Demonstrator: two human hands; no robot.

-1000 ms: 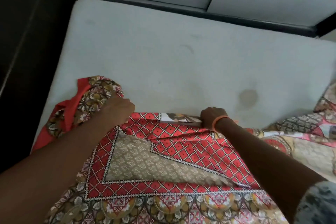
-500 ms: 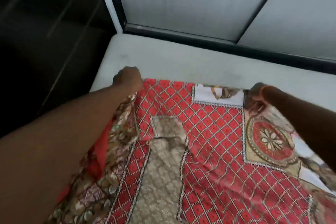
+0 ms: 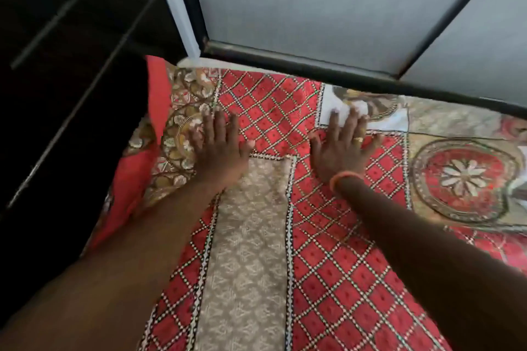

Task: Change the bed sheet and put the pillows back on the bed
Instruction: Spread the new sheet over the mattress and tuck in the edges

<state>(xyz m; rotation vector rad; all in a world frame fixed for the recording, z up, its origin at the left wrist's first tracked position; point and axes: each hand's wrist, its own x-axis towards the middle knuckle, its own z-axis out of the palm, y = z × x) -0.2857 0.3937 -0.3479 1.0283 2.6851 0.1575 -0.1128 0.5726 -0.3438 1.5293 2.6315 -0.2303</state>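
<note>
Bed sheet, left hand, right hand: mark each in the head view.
bed sheet [image 3: 328, 265], head view, red diamond-patterned area.
left hand [image 3: 221, 148], head view, back of the hand, flat on the sheet.
right hand [image 3: 340, 148], head view, back of the hand.

**Bare arms, a ring and an orange wristband**

Two bare forearms enter from the bottom edge, with no sleeve showing on either one. The left hand [image 3: 221, 145] wears nothing that can be made out: no ring, no band, no watch. Its nails look short and pale, though the blur softens them. The right hand [image 3: 340, 148] carries a gold-coloured ring [image 3: 357, 139] on one finger; which finger is hard to tell. Around the right wrist sits a thin orange bracelet [image 3: 343, 179], a plain rounded band with no visible clasp or markings. The nails on this hand also appear short and light.
</note>
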